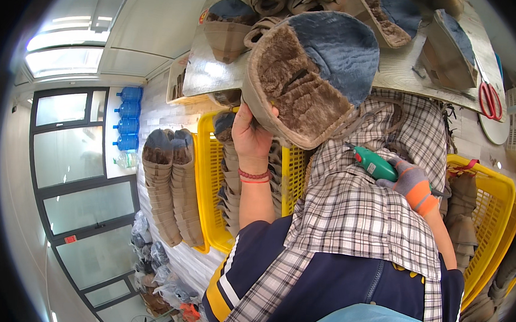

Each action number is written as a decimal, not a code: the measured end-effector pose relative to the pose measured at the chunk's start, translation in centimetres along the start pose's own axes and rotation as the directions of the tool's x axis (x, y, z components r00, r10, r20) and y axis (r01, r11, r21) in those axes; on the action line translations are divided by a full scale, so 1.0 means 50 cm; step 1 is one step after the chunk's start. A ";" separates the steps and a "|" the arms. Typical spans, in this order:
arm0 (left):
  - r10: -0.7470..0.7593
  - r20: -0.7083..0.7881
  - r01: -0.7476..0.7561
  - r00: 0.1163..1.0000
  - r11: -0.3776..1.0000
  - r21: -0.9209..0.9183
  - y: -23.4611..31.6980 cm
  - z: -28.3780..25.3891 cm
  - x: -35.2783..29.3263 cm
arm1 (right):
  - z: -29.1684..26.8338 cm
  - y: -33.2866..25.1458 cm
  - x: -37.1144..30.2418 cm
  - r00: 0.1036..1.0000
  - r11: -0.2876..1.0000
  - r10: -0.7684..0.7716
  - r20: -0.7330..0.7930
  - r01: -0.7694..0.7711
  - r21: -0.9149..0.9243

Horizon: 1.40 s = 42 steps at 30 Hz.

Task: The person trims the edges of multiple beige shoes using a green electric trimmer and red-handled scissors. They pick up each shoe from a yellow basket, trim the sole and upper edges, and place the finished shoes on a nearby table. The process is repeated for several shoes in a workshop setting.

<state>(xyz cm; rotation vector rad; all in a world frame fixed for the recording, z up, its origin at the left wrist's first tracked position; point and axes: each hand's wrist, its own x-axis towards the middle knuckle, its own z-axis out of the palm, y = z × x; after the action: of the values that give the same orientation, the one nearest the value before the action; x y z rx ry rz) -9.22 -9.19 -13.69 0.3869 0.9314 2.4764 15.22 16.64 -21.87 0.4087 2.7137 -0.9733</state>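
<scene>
My bare left hand (252,136) grips the lower left edge of a winter cap (309,76), its thumb at the rim. The cap's inside faces me: brown fleece on one part, smooth blue lining on the other, with a tan outer edge. My right hand (411,183), in a grey and orange glove, is closed round a green handheld tool (375,166) with a red button and a narrow dark tip. The tool lies over my checked apron (348,218), below the cap and apart from it.
More caps (225,37) lie on the worktable (400,69) ahead, with red-handled scissors (490,98) at its right edge. Yellow baskets (206,176) with stacked caps stand on both sides. Further cap stacks (166,185) and blue water bottles (128,118) are at left.
</scene>
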 end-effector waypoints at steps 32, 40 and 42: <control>0.352 0.873 -0.732 0.337 -0.485 0.478 -0.029 0.345 0.188 | 0.028 0.037 0.012 0.994 0.995 -0.094 0.053 0.095 -0.028; 0.204 0.798 -0.618 0.567 -0.535 0.576 -0.203 0.266 0.448 | 0.052 0.062 0.015 0.996 0.996 -0.091 0.017 0.090 0.009; 0.335 0.701 -0.653 0.630 -0.260 0.712 -0.222 0.244 0.461 | 0.039 0.063 0.015 0.998 0.996 -0.067 -0.011 0.068 0.058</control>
<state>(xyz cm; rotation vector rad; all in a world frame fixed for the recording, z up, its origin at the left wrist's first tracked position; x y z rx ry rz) -20.28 16.62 -10.02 1.8976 2.8337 1.5100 15.83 17.83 -25.40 0.3349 2.7285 -1.0737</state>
